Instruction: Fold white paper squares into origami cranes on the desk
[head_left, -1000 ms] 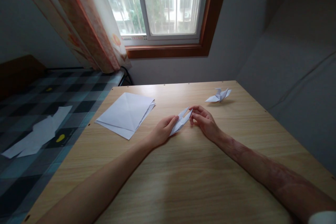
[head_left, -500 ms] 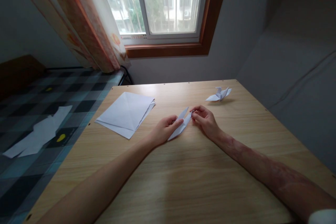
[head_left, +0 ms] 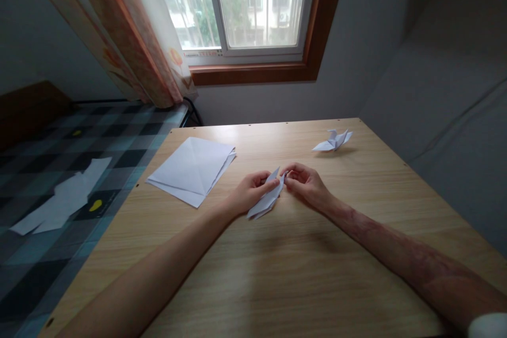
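Observation:
A narrow, pointed piece of folded white paper (head_left: 264,202) is held just above the middle of a light wooden table (head_left: 277,274). My left hand (head_left: 249,194) grips its left side with thumb and fingers closed on it. The far tip of the same piece is pinched by my right hand (head_left: 303,184). Both hands are close together, almost touching at the paper's top.
A stack of creased white sheets (head_left: 192,170) lies on the table to the left of my hands. A finished folded paper bird (head_left: 332,141) sits at the far right. Left of the table is a checked bed cover (head_left: 43,169) with loose paper (head_left: 59,198); a window is behind.
My right hand has moved left toward my left hand. The folded piece has been drawn nearer to me and now looks shorter, its tip bent between the fingers.

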`<state>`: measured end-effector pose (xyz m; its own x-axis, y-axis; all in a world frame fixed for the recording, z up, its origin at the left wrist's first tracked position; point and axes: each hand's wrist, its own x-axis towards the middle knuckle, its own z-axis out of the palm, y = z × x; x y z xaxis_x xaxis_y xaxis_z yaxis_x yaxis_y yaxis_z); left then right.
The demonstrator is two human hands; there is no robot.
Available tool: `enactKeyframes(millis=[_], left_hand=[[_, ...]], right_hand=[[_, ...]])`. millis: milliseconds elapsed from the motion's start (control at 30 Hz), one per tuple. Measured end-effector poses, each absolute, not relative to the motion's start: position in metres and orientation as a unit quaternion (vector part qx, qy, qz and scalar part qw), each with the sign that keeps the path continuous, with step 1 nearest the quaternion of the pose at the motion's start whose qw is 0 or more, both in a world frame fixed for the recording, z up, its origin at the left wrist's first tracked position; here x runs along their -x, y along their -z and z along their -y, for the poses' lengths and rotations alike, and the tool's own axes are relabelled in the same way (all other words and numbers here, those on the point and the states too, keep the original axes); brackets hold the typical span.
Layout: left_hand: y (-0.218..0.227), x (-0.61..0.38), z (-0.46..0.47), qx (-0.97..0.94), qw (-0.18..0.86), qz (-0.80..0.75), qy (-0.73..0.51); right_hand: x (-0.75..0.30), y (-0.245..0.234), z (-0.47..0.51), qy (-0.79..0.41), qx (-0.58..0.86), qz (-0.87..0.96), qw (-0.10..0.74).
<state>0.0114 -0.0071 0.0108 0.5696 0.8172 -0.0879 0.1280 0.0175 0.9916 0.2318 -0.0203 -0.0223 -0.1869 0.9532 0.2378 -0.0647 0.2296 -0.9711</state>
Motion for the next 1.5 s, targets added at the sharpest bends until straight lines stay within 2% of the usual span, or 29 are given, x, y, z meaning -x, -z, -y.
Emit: enactKeyframes(millis=[233,467,733,1233,1500], left_hand=[[-0.011,-0.013,0.009,-0.601,0.66,-0.357,-0.277],[-0.006,-0.015,0.007,-0.594,0.655,-0.362,-0.294],[-0.006,-0.012,0.002,-0.641,0.595,-0.362,-0.323],[-0.004,-0.012,0.003,-0.622,0.604,-0.361,-0.343],[-0.009,-0.013,0.006,-0.601,0.627,-0.368,-0.332]], right_hand=[[-0.233,0.024,0.019,-0.458,0.372,0.616,0.522],[-0.228,0.022,0.02,-0.426,0.365,0.595,0.575],[-0.229,0.016,0.025,-0.401,0.349,0.632,0.563],[-0.229,0.006,0.033,-0.26,0.354,0.702,0.561],[-0.227,0.005,0.034,-0.248,0.355,0.706,0.56]])
